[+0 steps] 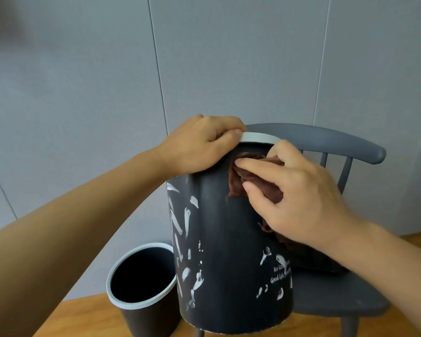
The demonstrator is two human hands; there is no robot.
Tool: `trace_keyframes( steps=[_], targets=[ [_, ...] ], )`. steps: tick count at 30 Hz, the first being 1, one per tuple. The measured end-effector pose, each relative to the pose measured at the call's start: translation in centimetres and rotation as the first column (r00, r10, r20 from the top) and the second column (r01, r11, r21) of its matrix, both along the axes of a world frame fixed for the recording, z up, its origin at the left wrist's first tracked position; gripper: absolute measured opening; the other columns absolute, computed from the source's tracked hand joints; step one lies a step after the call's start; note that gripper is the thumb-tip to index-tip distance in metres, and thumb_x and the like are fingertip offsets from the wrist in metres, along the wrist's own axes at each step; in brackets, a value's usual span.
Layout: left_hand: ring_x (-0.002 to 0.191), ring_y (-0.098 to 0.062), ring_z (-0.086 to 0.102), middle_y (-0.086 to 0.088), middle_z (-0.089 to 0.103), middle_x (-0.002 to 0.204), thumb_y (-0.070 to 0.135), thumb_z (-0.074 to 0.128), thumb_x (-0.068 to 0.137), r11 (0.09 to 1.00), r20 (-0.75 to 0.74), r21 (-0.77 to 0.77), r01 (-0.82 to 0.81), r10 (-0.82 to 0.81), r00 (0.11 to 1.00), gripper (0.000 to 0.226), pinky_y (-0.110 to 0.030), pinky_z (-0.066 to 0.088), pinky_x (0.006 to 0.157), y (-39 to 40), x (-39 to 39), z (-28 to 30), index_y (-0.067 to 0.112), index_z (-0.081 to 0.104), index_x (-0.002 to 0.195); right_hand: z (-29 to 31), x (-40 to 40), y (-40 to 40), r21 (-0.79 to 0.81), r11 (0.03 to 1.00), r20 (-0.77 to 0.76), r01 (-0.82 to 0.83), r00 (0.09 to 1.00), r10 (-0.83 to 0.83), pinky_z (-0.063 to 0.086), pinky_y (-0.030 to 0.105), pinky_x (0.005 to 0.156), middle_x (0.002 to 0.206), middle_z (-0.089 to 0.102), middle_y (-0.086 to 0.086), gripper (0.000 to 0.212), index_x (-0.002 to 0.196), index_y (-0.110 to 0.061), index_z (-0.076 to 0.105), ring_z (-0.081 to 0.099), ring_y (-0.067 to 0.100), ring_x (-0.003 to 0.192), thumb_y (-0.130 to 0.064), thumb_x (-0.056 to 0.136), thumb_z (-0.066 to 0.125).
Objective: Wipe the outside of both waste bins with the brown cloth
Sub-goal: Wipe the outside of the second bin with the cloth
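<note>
The patterned waste bin (231, 251) stands on the grey chair (338, 302); its inside is hidden. Left of the chair, on the floor, the plain waste bin (141, 283) looks dark inside. The left hand (202, 144) grips the patterned bin's rim, fingers curled. The right hand (301, 198) presses the brown cloth (250, 181) against its upper side, fingers pinching folds.

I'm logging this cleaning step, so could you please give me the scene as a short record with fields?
held bin: patterned dark waste bin, lifted in front of the chair
left hand: left hand grips the pale rim of the held bin
right hand: right hand presses the brown cloth against the bin's upper side
second bin: plain dark waste bin, upright on the wooden floor, untouched
furniture: grey chair behind the held bin
backdrop: grey panelled wall
</note>
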State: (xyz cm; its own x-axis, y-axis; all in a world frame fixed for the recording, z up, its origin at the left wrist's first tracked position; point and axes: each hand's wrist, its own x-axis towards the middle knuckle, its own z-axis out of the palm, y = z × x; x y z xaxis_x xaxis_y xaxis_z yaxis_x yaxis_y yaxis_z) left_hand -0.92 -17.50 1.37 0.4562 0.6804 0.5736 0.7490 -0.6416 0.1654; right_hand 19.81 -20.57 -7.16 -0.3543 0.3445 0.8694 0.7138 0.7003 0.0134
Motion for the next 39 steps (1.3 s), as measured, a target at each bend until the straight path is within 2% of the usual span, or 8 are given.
trace_keyframes(
  steps=[5, 9, 15, 18, 24, 28, 34, 39],
  targets=[
    [0.074, -0.015, 0.059, 0.011, 0.064, 0.075, 0.054, 0.047, 0.101, 0.993, 0.005, 0.112, -0.046, 0.045, 0.999, 0.027, -0.034, 0.051, 0.076, 0.7, -0.8, -0.6, 0.035, 0.067, 0.099, -5.3, 1.0, -2.6, -0.076, 0.992, 0.2, -0.104, 0.973, 0.117, 0.054, 0.029, 0.058, 0.105, 0.054, 0.003, 0.048, 0.139, -0.02, 0.065, 0.052, 0.013, 0.083, -0.036, 0.094, 0.065],
    [0.074, -0.019, 0.059, 0.008, 0.064, 0.075, 0.054, 0.049, 0.101, 0.991, 0.008, 0.134, -0.028, 0.027, 1.0, 0.027, -0.032, 0.05, 0.073, 0.7, -0.7, -0.6, 0.034, 0.068, 0.098, -6.3, 1.6, -3.3, -0.092, 0.983, 0.263, -0.159, 0.948, 0.178, 0.057, 0.033, 0.057, 0.102, 0.057, 0.002, 0.044, 0.135, -0.023, 0.068, 0.056, 0.015, 0.082, -0.035, 0.093, 0.069],
    [0.078, -0.018, 0.062, 0.009, 0.068, 0.081, 0.055, 0.049, 0.1, 0.989, 0.021, 0.145, 0.007, -0.01, 1.0, 0.028, -0.032, 0.05, 0.072, 0.7, -0.8, -0.7, 0.035, 0.068, 0.096, -1.3, 0.0, -0.3, -0.079, 0.996, -0.114, -0.031, 0.993, 0.021, 0.056, 0.036, 0.066, 0.104, 0.053, -0.004, 0.038, 0.128, -0.036, 0.071, 0.059, 0.018, 0.085, -0.042, 0.092, 0.061],
    [0.074, -0.013, 0.06, 0.012, 0.067, 0.079, 0.057, 0.049, 0.099, 0.986, 0.044, 0.167, 0.001, -0.008, 0.999, 0.028, -0.034, 0.05, 0.071, 1.0, -1.0, -1.0, 0.038, 0.068, 0.095, -1.4, -0.6, 0.0, -0.102, 0.995, -0.181, -0.019, 0.983, 0.0, 0.055, 0.035, 0.07, 0.106, 0.052, -0.007, 0.039, 0.13, -0.036, 0.071, 0.058, 0.013, 0.09, -0.041, 0.092, 0.062],
    [0.068, -0.014, 0.054, 0.01, 0.061, 0.07, 0.056, 0.049, 0.098, 0.978, 0.074, 0.201, -0.059, 0.045, 0.996, 0.032, -0.034, 0.048, 0.068, 1.9, -1.9, -1.4, 0.031, 0.069, 0.096, -4.5, -0.2, -3.1, -0.234, 0.947, 0.127, -0.222, 0.958, 0.256, 0.049, 0.022, 0.057, 0.095, 0.049, -0.007, 0.036, 0.123, -0.03, 0.073, 0.05, 0.008, 0.073, -0.037, 0.089, 0.067],
    [0.064, -0.017, 0.049, 0.004, 0.055, 0.065, 0.051, 0.046, 0.098, 0.985, 0.022, 0.163, -0.052, 0.049, 0.999, 0.031, -0.034, 0.045, 0.064, 1.5, -1.8, -1.0, 0.028, 0.064, 0.087, -5.5, -0.1, -4.0, -0.254, 0.946, 0.232, -0.2, 0.937, 0.261, 0.051, 0.033, 0.054, 0.093, 0.047, -0.006, 0.033, 0.122, -0.032, 0.071, 0.05, 0.012, 0.072, -0.04, 0.091, 0.066],
    [0.059, -0.016, 0.042, -0.001, 0.045, 0.058, 0.04, 0.041, 0.089, 0.988, -0.174, 0.106, -0.115, 0.132, 0.976, 0.033, -0.034, 0.035, 0.057, 1.1, 1.0, 1.7, 0.016, 0.046, 0.068, -5.3, -0.6, -4.5, -0.224, 0.956, 0.29, -0.19, 0.924, 0.251, 0.05, 0.032, 0.053, 0.092, 0.045, -0.006, 0.032, 0.119, -0.029, 0.071, 0.046, 0.011, 0.074, -0.04, 0.09, 0.067],
    [0.051, -0.013, 0.037, 0.002, 0.035, 0.049, 0.061, 0.043, 0.095, 0.929, -0.103, 0.307, -0.206, 0.248, 0.963, 0.058, -0.034, 0.028, 0.053, 2.3, 1.8, -0.5, 0.018, 0.031, 0.059, -4.2, 0.0, -3.7, -0.183, 0.96, 0.035, -0.213, 0.974, 0.223, 0.053, 0.032, 0.059, 0.095, 0.053, -0.007, 0.033, 0.121, -0.03, 0.074, 0.056, 0.012, 0.073, -0.039, 0.091, 0.065]
  ],
)
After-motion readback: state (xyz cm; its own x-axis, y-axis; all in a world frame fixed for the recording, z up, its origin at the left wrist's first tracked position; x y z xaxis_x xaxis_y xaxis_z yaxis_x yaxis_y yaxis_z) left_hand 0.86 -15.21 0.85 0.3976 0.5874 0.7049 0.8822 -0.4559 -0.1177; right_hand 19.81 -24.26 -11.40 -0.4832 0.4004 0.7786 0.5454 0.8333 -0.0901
